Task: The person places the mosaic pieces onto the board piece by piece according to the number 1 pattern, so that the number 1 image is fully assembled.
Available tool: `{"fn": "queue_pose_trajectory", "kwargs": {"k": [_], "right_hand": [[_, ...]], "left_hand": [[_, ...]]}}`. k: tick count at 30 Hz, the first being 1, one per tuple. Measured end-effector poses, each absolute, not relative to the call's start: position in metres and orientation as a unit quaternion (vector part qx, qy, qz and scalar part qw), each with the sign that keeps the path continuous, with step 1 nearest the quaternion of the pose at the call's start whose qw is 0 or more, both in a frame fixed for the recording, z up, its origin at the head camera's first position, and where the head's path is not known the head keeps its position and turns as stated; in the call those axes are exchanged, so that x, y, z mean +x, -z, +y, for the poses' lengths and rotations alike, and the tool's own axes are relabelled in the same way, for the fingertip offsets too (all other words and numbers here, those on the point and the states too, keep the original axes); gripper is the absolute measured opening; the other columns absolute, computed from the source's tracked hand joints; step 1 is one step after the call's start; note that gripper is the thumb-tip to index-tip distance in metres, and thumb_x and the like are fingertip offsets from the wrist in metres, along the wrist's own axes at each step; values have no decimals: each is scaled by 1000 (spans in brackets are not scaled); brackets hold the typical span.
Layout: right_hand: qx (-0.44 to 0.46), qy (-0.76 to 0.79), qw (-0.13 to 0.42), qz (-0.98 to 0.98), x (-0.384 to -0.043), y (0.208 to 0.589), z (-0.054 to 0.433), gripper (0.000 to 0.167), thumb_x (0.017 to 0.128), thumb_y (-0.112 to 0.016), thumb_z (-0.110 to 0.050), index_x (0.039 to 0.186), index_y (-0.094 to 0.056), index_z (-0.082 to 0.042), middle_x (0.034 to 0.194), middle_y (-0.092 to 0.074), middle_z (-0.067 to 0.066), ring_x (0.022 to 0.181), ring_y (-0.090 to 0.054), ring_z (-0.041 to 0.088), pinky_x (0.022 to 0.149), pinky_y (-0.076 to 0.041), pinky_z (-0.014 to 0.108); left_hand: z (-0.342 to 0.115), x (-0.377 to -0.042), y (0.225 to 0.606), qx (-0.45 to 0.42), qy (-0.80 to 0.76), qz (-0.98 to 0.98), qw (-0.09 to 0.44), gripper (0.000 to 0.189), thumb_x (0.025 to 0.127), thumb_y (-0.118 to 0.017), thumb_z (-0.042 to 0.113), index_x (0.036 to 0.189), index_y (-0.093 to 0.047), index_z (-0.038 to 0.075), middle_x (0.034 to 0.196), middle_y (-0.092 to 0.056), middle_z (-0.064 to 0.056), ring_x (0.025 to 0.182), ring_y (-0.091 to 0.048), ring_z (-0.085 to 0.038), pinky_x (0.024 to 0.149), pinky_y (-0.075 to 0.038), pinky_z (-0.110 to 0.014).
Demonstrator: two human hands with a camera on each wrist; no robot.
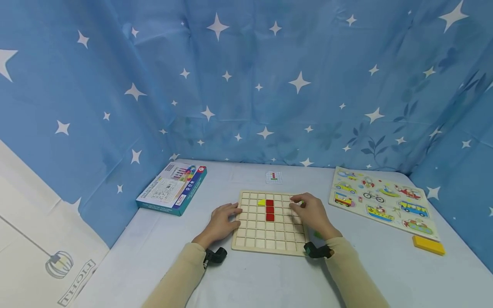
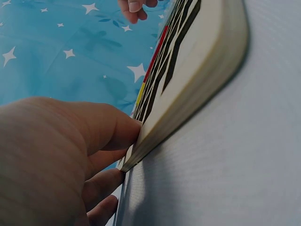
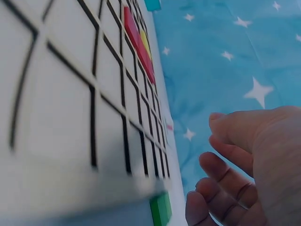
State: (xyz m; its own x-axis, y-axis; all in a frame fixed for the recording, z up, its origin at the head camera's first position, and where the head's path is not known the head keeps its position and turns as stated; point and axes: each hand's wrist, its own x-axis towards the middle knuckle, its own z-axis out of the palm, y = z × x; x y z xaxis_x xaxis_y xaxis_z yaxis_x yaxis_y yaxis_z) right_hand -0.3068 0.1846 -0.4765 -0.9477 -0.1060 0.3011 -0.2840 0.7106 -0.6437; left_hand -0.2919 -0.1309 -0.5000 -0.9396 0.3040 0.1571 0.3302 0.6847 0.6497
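A wooden grid board (image 1: 260, 244) lies on the table. Three red square pieces (image 1: 270, 210) stand in a column on it, with a yellow piece (image 1: 261, 202) left of the top one. My left hand (image 1: 221, 222) grips the board's left edge; in the left wrist view its thumb (image 2: 115, 127) presses on the rim, other fingers at the side. Over the board's upper right hovers my right hand (image 1: 313, 214), fingers loosely bent, nothing visible between them in the right wrist view. A green piece (image 3: 161, 209) lies beside the board; another green piece (image 1: 317, 235) shows by the right wrist.
Behind the board lies a small pattern card (image 1: 274, 177). A boxed game (image 1: 172, 188) sits at the back left. To the right are a vehicle peg puzzle (image 1: 362, 197) and a yellow block (image 1: 429, 245). A blue starry curtain (image 1: 246, 85) hangs behind the table.
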Motion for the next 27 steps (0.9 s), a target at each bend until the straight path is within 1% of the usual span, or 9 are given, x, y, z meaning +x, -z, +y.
{"fn": "queue_pose_trajectory", "kwargs": {"k": [5,8,12,15,20,23,27], "right_hand": [[72,-354,121,-925,-311,475,202,27,91,-68,-21,113,-70,-5,107,-66,12,88,-64,26,68,-53,37],[54,-348,120,-928,-313,476,212,28,91,-67,-21,114,-70,-4,108,-66,14,90,-65,29,72,-54,41],[31,-344,103,-933,-315,477,222,31,92,-66,-23,116,-68,-3,112,-65,16,94,-64,31,76,-53,44],[13,-342,91,-935,-316,478,228,32,93,-65,-25,117,-68,-3,114,-64,16,96,-63,31,76,-52,43],[8,-332,84,-939,-314,482,235,32,93,-64,-23,115,-68,0,110,-66,17,97,-62,32,76,-51,43],[6,-324,77,-943,-313,485,236,33,92,-64,-23,114,-68,1,106,-67,17,94,-62,31,75,-51,43],[4,-322,67,-944,-314,489,233,36,89,-68,-24,112,-68,3,104,-67,18,93,-61,31,79,-50,46]], "left_hand": [[-131,-292,500,-174,360,-916,22,40,87,-66,15,126,-65,7,146,-49,-11,140,-35,-33,114,-19,-55],[-132,-292,501,-175,357,-917,24,40,87,-65,15,126,-65,7,146,-49,-11,140,-36,-32,115,-17,-54],[-132,-292,501,-175,355,-918,26,41,86,-66,15,126,-65,8,146,-50,-10,139,-36,-32,116,-16,-54],[-132,-292,501,-173,355,-918,25,41,86,-66,16,126,-65,7,146,-49,-10,140,-36,-32,116,-16,-54],[-132,-292,501,-169,357,-918,24,40,87,-67,17,126,-65,8,146,-49,-9,140,-35,-31,116,-16,-52],[-131,-292,501,-171,360,-917,26,40,87,-67,16,126,-65,8,146,-49,-10,140,-36,-32,115,-17,-54],[-131,-292,502,-169,360,-917,24,40,87,-67,17,126,-65,8,146,-49,-9,140,-35,-31,116,-17,-53]]}}
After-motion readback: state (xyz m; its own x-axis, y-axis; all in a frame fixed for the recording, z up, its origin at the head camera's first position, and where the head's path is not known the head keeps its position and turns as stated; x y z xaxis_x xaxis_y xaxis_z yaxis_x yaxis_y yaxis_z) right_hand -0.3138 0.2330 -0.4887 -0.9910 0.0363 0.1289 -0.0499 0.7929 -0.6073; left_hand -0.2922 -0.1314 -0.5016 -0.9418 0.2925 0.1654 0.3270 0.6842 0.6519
